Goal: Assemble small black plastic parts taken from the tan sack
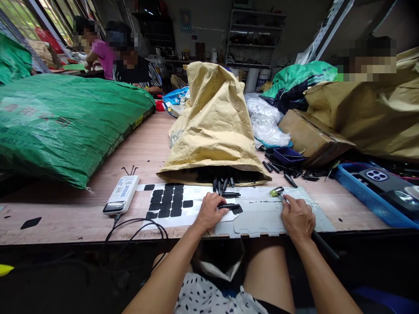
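My left hand [210, 211] is closed on a slim black pen-like tube [232, 206], which lies sideways just over the sheets on the table. My right hand [298, 217] grips a small hammer [277, 191] with a metal head, a yellow-green end and a dark handle that sticks out behind the hand. The hammer head is to the right of the tube, apart from it, above a grey board [258, 220]. More black tubes [225, 184] spill from the mouth of a tan sack [216, 122] just ahead of my left hand.
A white sheet with rounded black stickers [167, 200] and a white power bank [121, 195] with a cable lie left. A bulging green sack [65, 122] fills the far left. At right are a blue tray [352, 183], a cardboard box [312, 133] and loose tubes. Other people sit beyond.
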Motion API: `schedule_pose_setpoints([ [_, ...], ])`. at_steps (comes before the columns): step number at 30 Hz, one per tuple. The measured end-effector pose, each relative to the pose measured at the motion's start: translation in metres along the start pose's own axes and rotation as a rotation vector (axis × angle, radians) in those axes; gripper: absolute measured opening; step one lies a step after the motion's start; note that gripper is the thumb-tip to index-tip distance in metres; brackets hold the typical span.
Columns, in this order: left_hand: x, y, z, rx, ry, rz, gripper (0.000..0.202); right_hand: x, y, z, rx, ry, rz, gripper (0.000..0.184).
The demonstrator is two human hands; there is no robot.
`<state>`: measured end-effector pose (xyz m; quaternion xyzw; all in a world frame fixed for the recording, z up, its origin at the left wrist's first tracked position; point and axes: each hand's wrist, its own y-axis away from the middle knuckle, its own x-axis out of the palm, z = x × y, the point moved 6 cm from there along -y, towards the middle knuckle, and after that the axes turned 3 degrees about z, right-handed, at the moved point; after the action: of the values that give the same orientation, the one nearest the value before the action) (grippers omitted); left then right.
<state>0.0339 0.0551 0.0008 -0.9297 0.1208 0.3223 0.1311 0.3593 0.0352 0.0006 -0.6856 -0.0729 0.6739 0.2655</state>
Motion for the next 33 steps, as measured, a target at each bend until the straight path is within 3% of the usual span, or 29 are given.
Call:
schedule_pose_setpoints([
  [22, -0.0020, 0.0011, -0.0035, 0.003, 0.016, -0.013, 0.005, 0.0028, 0.0022, -0.0004, 0.033, -0.023, -0.009, 0.026],
  [33, -0.0008, 0.0018, -0.0044, 0.001, -0.018, -0.031, 0.015, 0.0018, 0.0023, 0.0001, 0.028, -0.018, -0.020, 0.026],
])
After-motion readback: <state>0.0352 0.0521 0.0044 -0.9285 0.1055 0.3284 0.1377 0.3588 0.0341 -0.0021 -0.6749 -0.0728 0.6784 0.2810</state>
